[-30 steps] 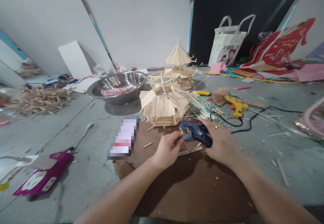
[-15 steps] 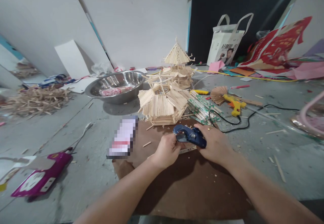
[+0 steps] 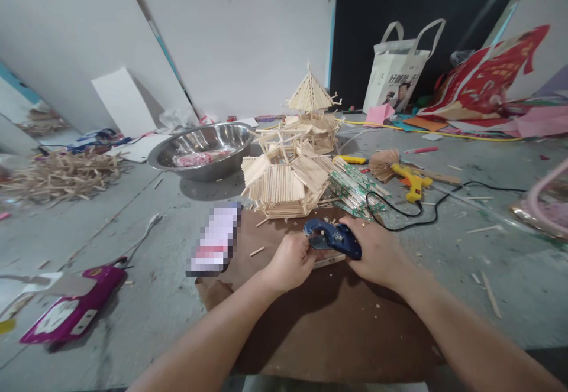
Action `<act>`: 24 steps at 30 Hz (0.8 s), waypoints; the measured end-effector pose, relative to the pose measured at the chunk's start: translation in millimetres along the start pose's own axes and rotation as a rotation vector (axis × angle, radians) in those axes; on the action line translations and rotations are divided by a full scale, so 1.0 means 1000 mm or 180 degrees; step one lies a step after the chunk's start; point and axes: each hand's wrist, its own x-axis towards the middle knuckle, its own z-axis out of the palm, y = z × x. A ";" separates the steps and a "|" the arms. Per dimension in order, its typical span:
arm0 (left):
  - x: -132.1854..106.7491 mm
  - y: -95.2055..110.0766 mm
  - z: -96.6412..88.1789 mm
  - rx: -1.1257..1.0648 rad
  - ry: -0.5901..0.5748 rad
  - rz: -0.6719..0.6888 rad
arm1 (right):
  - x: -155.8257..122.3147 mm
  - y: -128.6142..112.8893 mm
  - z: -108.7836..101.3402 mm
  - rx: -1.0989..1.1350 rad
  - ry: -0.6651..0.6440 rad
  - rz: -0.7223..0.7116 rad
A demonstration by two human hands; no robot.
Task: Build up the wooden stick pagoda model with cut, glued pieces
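My right hand (image 3: pixel 375 253) is wrapped round a dark blue hand cutter (image 3: pixel 339 238) with a curved jaw and a metal blade. At the jaw end, my left hand (image 3: pixel 290 262) is closed, its fingertips pinched right by the blade; what they hold is hidden. Below both hands lies a pale marked strip like a ruler (image 3: pixel 329 260), partly covered. All this is over a brown sheet (image 3: pixel 337 327) with small wood bits on it. Just beyond stands a model pavilion (image 3: pixel 284 185) built of thin wooden sticks, and behind it a taller one with a pointed roof (image 3: pixel 310 93).
A phone (image 3: pixel 215 238) lies left of my hands, near a steel basin (image 3: pixel 199 167). Packaged sticks (image 3: pixel 355 185) and a yellow glue gun (image 3: pixel 412 182) with a black cord are on the right. A purple power strip (image 3: pixel 75 306) sits at far left, a stick pile (image 3: pixel 66 173) behind.
Both hands and the cutter stay in nearly the same place. Small light bits now show just behind the cutter. The view has shifted very slightly.
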 end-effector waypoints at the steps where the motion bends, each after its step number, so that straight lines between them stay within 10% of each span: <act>1: 0.000 -0.001 0.000 -0.0017 0.0000 -0.0014 | 0.000 0.000 0.000 0.0003 0.0001 0.0006; 24: 0.000 -0.007 0.005 -0.0656 -0.0048 -0.0073 | 0.001 -0.001 0.000 0.0268 -0.0297 0.0194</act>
